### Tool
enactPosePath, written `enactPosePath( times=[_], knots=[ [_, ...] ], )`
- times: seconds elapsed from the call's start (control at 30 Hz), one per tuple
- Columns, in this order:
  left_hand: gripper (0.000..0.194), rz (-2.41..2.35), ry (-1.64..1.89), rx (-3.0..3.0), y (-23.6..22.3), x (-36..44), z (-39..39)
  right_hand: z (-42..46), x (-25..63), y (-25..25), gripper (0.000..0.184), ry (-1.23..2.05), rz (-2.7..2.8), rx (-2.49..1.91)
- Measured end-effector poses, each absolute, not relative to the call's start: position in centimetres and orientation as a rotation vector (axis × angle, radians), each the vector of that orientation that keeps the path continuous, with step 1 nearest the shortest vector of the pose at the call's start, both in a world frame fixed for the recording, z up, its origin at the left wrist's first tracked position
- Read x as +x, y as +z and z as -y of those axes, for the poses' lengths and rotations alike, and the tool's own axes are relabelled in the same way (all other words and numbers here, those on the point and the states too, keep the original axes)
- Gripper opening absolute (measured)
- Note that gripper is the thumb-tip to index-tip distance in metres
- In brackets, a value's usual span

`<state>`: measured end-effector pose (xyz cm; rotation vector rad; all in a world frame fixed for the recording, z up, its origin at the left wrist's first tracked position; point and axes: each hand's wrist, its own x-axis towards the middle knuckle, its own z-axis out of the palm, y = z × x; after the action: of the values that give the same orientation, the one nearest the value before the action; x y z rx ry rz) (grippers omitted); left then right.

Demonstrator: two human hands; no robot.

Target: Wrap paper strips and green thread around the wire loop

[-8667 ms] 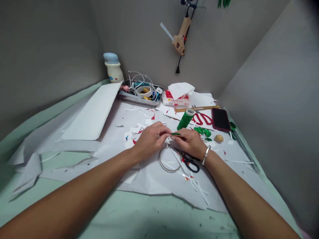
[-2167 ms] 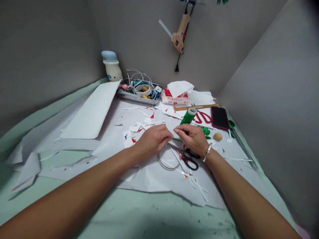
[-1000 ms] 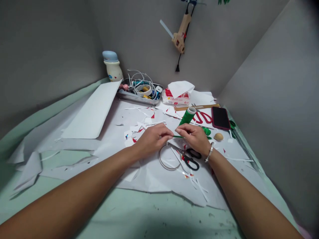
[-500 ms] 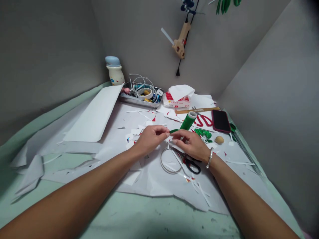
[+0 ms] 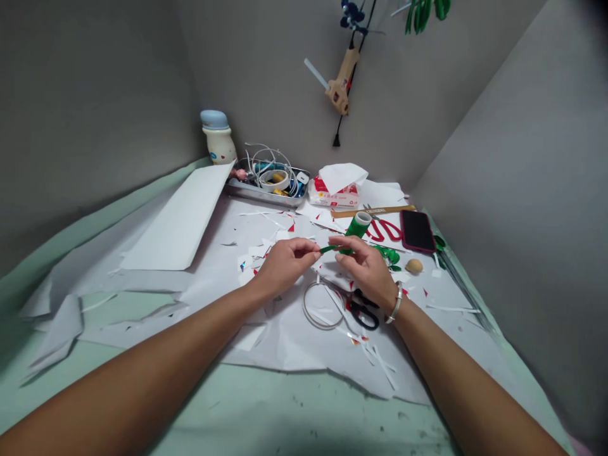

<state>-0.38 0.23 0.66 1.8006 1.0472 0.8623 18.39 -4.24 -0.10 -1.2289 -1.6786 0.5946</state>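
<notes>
My left hand [image 5: 289, 263] is closed, thumb and fingertips pinching one end of a narrow green strip [image 5: 327, 249]. At the strip's other end is my right hand [image 5: 368, 266], its thumb and fingers apart; whether a fingertip touches the strip is hard to make out. Just behind the right hand stands a green spool [image 5: 357, 225] with a pale core, its lower part covered by the fingers. Several glossy green loops [image 5: 390, 254] lie to the right of that hand. Below it are black-handled scissors [image 5: 365, 315], partly hidden, and a thin bangle-like ring [image 5: 323, 324].
White paper with scraps covers the green cloth [image 5: 266, 405]. Behind are a metal tray [image 5: 266, 195] of supplies, a tissue pack [image 5: 335, 195], red scissors [image 5: 390, 229], a ruler [image 5: 375, 211] and a phone [image 5: 418, 231]. A glue gun [image 5: 342, 82] hangs on the wall.
My right hand's thumb and fingers have spread apart, and more of the green strip shows between the hands. The left hand keeps its pinch. The view has shifted slightly.
</notes>
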Motion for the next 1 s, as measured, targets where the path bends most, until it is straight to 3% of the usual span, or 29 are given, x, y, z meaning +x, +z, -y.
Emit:
enactPosePath(
  times=[0.2,0.4,0.63,1.0],
  knots=[
    [0.017,-0.987,0.898,1.895,0.3,-0.3,-0.1,4.6,16.9,-0.2,0.042,0.977,1.484,-1.167],
    [0.016,-1.019,0.903,1.913,0.6,-0.2,0.2,4.6,16.6,-0.2,0.038,1.146,1.363,-1.184],
    [0.015,-1.006,0.911,1.924,0.1,-0.1,0.1,4.5,16.5,-0.7,0.026,1.127,1.418,-1.163],
    [0.014,-1.005,0.913,2.024,-0.1,-0.3,0.2,4.5,16.3,-1.2,0.020,0.785,1.496,-1.336]
  ],
)
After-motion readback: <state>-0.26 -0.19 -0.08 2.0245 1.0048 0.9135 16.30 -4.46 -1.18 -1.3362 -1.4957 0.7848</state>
